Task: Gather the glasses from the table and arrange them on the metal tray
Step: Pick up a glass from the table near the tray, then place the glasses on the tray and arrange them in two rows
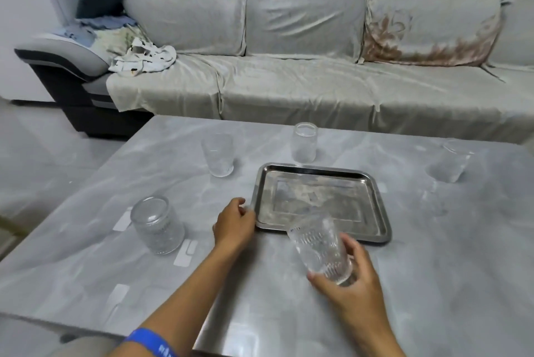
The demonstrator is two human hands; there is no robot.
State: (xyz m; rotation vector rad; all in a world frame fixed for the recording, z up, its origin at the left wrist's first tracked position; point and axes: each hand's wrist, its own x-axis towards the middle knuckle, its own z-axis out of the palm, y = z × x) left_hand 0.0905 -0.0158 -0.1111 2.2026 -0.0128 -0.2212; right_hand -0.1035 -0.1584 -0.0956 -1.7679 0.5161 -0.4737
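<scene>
In the head view, a ribbed glass (319, 249) is held in the right hand (351, 284), with the fingers wrapped around its lower part near the base. It is tilted, its rim leaning toward the near edge of the metal tray (372, 183), and seems to be clear of the table (448, 255). The left hand (232, 225) is curled against the tray's left rim; whether the rim is pinched or only touched cannot be told.

The tray is bare. Four more glasses stand on the table around it: a round one (157, 225) at the near left, a tall one (218, 156) at the far left, one (304, 141) just behind the tray's far edge, and one (449, 161) well off to the right.

The step in hand is judged to be setting down the first glass. It would best be brought upright before it is lowered, and placed in a far corner, so that room is left for the other four. The tray should be kept steadied at the rim, since the metal may slide on the smooth tabletop. The grip should be loosened only once the base sits flat.
</scene>
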